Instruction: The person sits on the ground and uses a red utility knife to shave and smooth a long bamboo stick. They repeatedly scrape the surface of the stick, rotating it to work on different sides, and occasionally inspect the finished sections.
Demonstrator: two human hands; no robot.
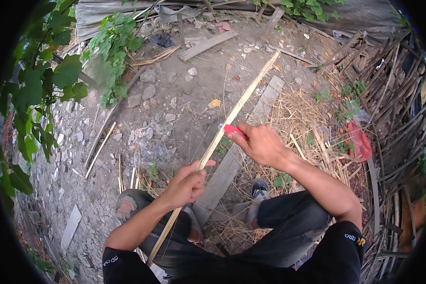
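A long pale strip of split bamboo or wood (241,102) slants from my lap up toward the far right. My left hand (187,182) is closed around its lower part, with the index finger stretched out to the right. My right hand (258,142) grips a red-handled cutter knife (234,131). The tool's front end lies against the strip's edge, a little above my left hand; its blade hardly shows. The strip's lower end passes over my left leg (168,232).
A grey plank (222,180) lies on the ground between my feet. Straw-like shavings (293,123) spread to its right. Piled sticks (388,94) and a red plastic bag (359,142) line the right side. Leafy vines (113,57) hang at the left, above stony ground.
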